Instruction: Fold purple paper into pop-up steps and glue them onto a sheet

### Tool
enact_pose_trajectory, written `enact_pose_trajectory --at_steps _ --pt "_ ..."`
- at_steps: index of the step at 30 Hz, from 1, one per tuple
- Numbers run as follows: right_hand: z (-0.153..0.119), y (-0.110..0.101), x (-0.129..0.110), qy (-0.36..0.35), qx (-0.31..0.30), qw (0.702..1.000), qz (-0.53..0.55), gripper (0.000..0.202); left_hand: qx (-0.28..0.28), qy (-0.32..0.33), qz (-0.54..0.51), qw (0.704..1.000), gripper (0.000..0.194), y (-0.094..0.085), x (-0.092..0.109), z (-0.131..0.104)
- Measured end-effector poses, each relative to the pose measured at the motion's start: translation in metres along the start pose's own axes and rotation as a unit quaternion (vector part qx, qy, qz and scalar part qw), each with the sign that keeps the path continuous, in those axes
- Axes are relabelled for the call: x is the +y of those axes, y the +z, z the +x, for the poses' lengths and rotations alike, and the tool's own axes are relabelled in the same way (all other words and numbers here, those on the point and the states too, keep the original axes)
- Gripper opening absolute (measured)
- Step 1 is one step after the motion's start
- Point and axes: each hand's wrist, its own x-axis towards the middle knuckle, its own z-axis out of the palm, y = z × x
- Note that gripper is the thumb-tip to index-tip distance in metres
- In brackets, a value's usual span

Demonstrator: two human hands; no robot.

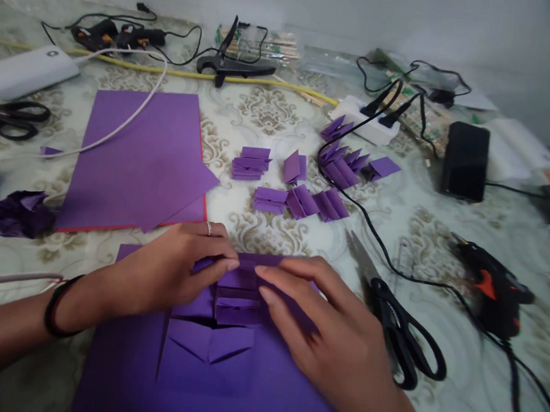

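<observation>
A large purple paper sheet [123,372] lies in front of me, with folded purple pieces on it. Two slanted flaps [230,344] show near its middle, and a pleated piece [238,311] sits just above them. At the sheet's far edge, a folded paper piece [241,278] is between my hands. My left hand [194,263] has thumb and forefinger closed at its left side. The thumb and forefinger of my right hand [323,324] pinch at its right side. The fingers partly cover the piece.
Several folded purple pieces [270,199] lie beyond the sheet. Black scissors [394,323] and a glue gun [492,286] with a trailing cord are at right. Purple sheets [136,157] and crumpled paper [12,212] lie left. A power strip [367,125] and phone [466,161] stand farther back.
</observation>
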Motion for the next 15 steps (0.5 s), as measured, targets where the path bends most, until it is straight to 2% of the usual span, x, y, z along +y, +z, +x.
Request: enact_pose_trajectory --at_steps 5,8,12,15 --pt "0.006 0.008 0.005 -0.010 -0.049 0.999 0.000 0.017 -0.008 -0.031 -0.007 0.999 0.016 0.001 -0.002 -0.001" --pt "0.004 0.011 0.007 -0.006 -0.050 0.999 0.008 0.018 -0.011 -0.032 -0.013 0.999 0.012 0.002 -0.002 0.000" --pt "0.003 0.011 0.008 -0.005 -0.054 0.998 0.019 0.017 -0.019 -0.040 -0.013 0.999 0.022 0.000 -0.001 0.002" --pt "0.003 0.012 0.008 -0.001 -0.064 0.997 0.033 0.017 -0.025 -0.035 -0.018 0.999 0.021 -0.001 0.000 0.003"
